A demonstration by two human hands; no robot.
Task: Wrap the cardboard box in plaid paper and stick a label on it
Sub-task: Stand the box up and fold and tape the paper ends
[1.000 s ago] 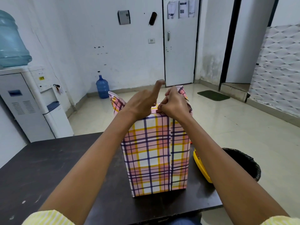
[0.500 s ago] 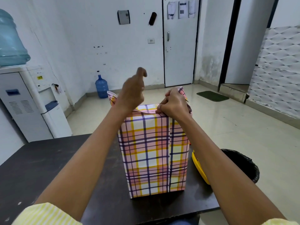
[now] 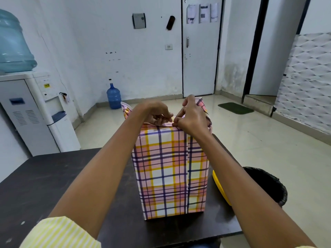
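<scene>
Cardboard box [image 3: 170, 169] stood upright toward the front of the dark table [image 3: 44, 176], its visible sides already covered in plaid paper [image 3: 126, 110].

Change noted: half a second before, you held your left hand [image 3: 154, 113] raised clear above the box. It had since come down to the near top edge, just beside your right hand [image 3: 191, 119].

- Left hand: fingers curled, apparently pinching the narrow folded strip of paper along that edge.
- Right hand: fingers curled and pinched on the same strip, as before, with one finger lifted toward the paper standing behind it.

With both hands on one fold, you were most likely creasing the near top flap down — the closing of the top had begun but was not finished. Paper at the left and right ends stood up unfolded. No label was in view, so that step probably remained.

A yellow object [image 3: 221, 188] lay just beside the box on its right.
</scene>
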